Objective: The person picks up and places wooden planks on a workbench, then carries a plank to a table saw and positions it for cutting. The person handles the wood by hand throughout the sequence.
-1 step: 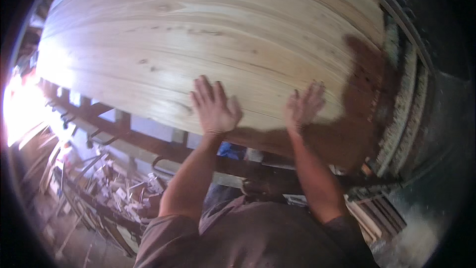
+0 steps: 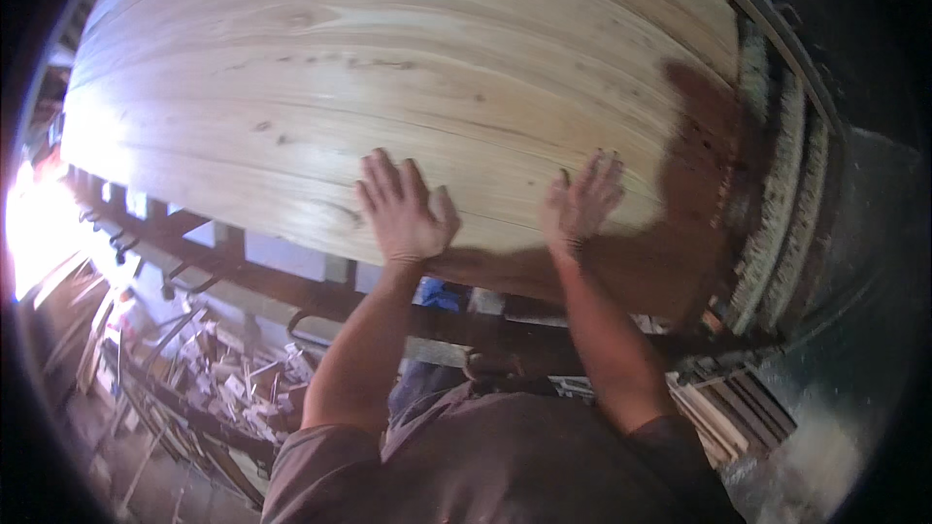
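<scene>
Pale wood panel [image 2: 388, 68]; left hand [image 2: 400, 213], right hand [image 2: 578, 204] flat on it.

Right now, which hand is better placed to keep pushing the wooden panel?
Left. The left hand lies flat and spread on the wooden panel near its lower edge; the right hand looks blurred, contact unclear.

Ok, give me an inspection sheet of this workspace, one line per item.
Surface: large pale wooden panel, grain and a few knots showing, darker shadow at its right end.
Job's things: the panel only, lying on a dark frame.
Clutter: wood offcuts heaped at lower left.
Grippers: left hand and right hand both flat on the panel near its lower edge, fingers spread, holding nothing.
Cables: nothing seen.
Surroundings: stacked boards on edge at right; strong glare at left.
</scene>
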### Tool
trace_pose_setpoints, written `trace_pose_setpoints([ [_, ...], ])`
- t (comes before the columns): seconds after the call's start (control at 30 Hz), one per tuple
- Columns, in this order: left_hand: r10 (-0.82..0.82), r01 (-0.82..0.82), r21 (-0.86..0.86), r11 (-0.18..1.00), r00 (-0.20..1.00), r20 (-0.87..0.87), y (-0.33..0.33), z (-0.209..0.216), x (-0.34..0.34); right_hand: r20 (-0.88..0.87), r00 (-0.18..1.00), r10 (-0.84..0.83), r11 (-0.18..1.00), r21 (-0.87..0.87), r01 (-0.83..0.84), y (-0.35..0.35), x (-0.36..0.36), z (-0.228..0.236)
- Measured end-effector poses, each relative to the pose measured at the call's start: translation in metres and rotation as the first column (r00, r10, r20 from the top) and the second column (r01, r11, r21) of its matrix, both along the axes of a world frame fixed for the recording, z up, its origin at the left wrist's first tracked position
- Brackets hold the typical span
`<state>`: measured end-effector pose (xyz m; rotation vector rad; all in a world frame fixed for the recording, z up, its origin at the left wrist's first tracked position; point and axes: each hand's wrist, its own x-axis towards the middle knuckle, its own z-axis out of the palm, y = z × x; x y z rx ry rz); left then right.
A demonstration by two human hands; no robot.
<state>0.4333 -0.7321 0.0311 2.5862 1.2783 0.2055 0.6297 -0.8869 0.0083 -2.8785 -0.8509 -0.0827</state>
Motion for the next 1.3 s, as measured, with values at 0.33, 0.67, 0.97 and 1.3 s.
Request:
trace_pose_setpoints([
  [0.33, -0.067, 0.074, 0.151, 0.986, 0.996, -0.056, -0.012, -0.007, 0.007, -0.083, 0.995, -0.049, 0.998, 0.025, 0.052, -0.001, 0.006, 0.023],
  [0.67, -0.066, 0.088, 0.14, 0.986, 0.986, -0.152, -0.062, -0.038, 0.003, -0.054, 0.999, -0.002, 0.974, 0.224, 0.014, -0.01, 0.01, 0.031],
  [0.97, -0.155, 0.156, -0.009, 0.988, 0.973, -0.169, -0.192, -0.028, 0.051, -0.094, 0.991, 0.091, 0.857, 0.514, -0.03, -0.18, 0.085, 0.01],
  [1.3, -0.207, 0.167, -0.17, 0.971, 0.945, -0.253, -0.19, 0.0, 0.058, -0.932, 0.177, -0.316, 0.355, 0.057, 0.933, -0.424, 0.207, -0.016],
])
